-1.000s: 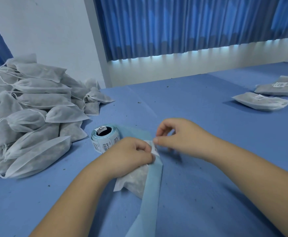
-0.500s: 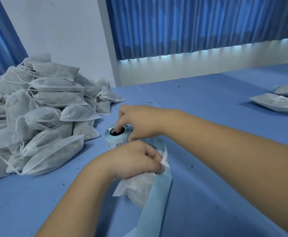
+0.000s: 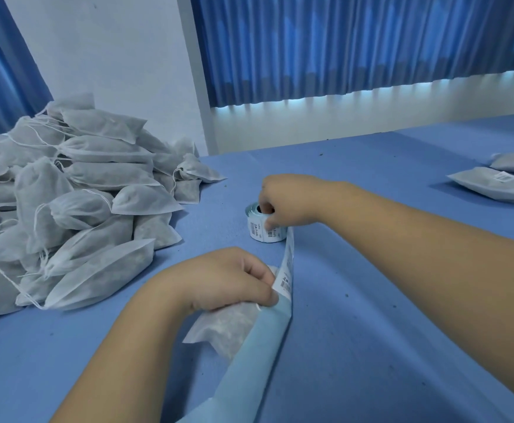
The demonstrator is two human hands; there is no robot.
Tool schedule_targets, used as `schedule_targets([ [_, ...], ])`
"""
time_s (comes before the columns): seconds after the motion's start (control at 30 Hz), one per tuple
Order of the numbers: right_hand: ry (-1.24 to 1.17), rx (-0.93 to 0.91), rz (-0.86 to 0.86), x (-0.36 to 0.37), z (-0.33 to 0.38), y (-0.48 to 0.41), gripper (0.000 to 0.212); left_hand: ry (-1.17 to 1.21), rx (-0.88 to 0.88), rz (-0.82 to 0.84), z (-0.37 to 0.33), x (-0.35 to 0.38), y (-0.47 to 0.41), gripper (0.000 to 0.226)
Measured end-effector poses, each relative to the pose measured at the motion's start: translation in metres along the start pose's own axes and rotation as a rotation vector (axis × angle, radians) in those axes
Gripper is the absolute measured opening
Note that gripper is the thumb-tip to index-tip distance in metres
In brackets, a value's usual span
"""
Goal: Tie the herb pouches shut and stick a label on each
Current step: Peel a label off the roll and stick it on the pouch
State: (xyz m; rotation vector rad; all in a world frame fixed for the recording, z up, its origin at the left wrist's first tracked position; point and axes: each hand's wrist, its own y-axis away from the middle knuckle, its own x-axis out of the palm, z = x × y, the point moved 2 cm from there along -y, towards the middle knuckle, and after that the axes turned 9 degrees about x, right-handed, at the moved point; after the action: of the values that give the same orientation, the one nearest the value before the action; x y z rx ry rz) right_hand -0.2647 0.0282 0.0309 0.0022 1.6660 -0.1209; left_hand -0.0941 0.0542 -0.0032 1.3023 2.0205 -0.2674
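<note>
**Right hand's gone back to the label roll**

A second back on my feed the right hand (image 3: 283, 206) is up beside the left one, fiddling with a label. Now it's on the label roll (image 3: 264, 232), fingers curled into the core and thumb on the outside, gripping it. The left hand (image 3: 228, 282), just this side of the roll, stays put. Its curled fingers hold the pouch (image 3: 222, 328) and pinch the backing strip (image 3: 258, 346) right by a barcode label (image 3: 283, 283).

The strip runs taut from the roll to that pinch, so I reckon it's feeding out more strip. This pouch doesn't look labelled yet.

Left of the roll there's a big pile of pouches (image 3: 66, 203), no labels that I can see. Far right of it lie two labelled ones (image 3: 493, 186). Everything sits on a blue table (image 3: 371, 300) dotted with crumbs. Blue curtains (image 3: 341, 47) and a white wall (image 3: 112, 56) are behind the roll.
</note>
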Motion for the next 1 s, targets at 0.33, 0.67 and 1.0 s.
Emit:
schedule_targets([
  [0.33, -0.693, 0.224, -0.172, 0.008, 0.012, 0.098, 0.028, 0.072, 0.08, -0.104, -0.005, -0.003, 0.001, 0.02],
  [0.67, -0.854, 0.202, -0.036, 0.023, 0.017, 0.134, 0.005, 0.0, 0.143, -0.18, -0.011, -0.001, 0.001, 0.008],
  [1.0, -0.871, 0.237, -0.009, 0.028, 0.017, 0.132, 0.016, -0.169, 0.156, -0.217, -0.018, 0.004, 0.001, 0.014],
])
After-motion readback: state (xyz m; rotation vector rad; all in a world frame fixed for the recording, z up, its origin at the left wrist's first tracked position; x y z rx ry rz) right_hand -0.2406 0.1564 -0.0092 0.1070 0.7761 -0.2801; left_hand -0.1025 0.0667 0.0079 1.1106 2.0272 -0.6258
